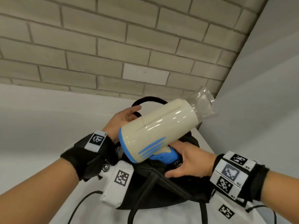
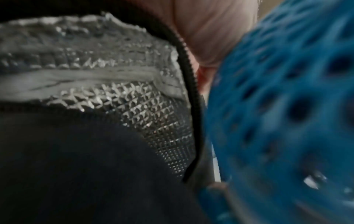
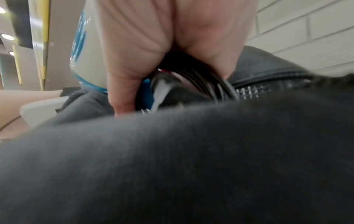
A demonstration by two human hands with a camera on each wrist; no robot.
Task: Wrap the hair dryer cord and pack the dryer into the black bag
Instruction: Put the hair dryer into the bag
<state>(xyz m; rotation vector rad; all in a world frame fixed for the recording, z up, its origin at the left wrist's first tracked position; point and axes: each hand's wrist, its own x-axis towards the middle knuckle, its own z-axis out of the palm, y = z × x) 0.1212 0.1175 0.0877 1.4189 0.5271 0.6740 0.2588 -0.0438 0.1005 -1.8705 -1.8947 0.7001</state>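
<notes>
The cream hair dryer (image 1: 158, 125) with blue stripes hangs tilted over the open black bag (image 1: 161, 191), its clear nozzle (image 1: 203, 102) pointing up and right. My right hand (image 1: 186, 162) grips the blue handle together with the coiled black cord (image 3: 201, 78), low at the bag's mouth. My left hand (image 1: 124, 117) is at the bag's far rim beside a black carry strap (image 1: 148, 98); its fingers are hidden behind the dryer. In the left wrist view the zipper rim (image 2: 193, 106) runs up to the palm, beside the silver lining (image 2: 134, 106) and the dryer's blue rear grille (image 2: 287, 106).
The bag sits on a white table (image 1: 40, 126) set into a corner, with a brick wall (image 1: 113, 46) behind and a plain grey wall (image 1: 267, 94) to the right. Thin black cables (image 1: 77, 207) trail over the table near my forearms.
</notes>
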